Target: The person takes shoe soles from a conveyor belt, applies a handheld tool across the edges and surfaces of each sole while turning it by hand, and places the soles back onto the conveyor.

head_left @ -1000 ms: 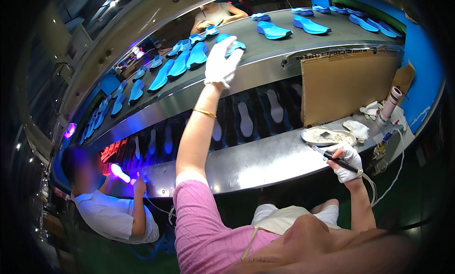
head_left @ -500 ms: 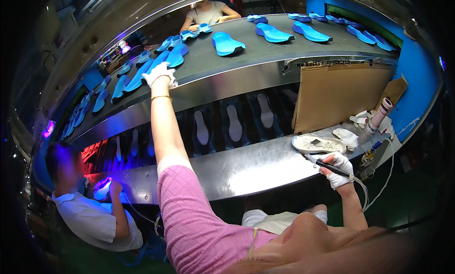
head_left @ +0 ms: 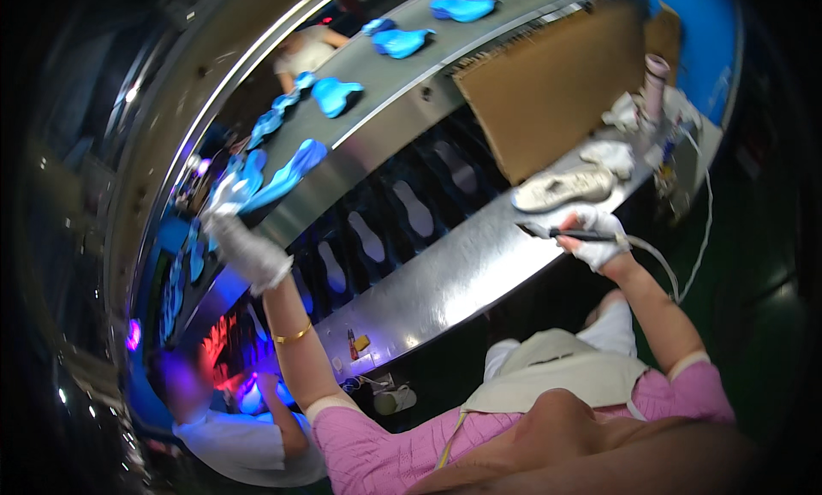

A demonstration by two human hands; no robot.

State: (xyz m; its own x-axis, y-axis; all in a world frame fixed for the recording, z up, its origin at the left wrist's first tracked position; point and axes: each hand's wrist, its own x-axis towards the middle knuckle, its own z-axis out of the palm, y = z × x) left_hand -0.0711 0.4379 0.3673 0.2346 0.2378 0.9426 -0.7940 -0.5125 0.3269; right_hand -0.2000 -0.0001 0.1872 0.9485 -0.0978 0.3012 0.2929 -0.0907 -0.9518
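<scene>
My left hand (head_left: 244,238), in a white glove, reaches out to the belt at the left. Its fingers are smeared by motion beside a long blue shoe sole (head_left: 289,176) at the belt's front edge; whether they grip it cannot be told. Another blue sole (head_left: 250,174) lies close behind. My right hand (head_left: 597,238), in a white fingerless glove, is closed round a corded pen-shaped tool (head_left: 578,235) with a black grip and a flat tip. That tip is over the metal ledge (head_left: 445,277), just in front of a whitish shoe-shaped piece (head_left: 561,188).
More blue soles (head_left: 402,43) ride on the dark conveyor belt (head_left: 364,62). A cardboard sheet (head_left: 561,88) leans behind the ledge, near white cloths (head_left: 610,158) and a pink cylinder (head_left: 655,88). A co-worker (head_left: 244,444) sits at the left, another person (head_left: 304,54) beyond the belt.
My view has tilted and swung left. My left hand has moved further left along the belt, its arm now more bent. The right hand keeps its hold on the tool.
</scene>
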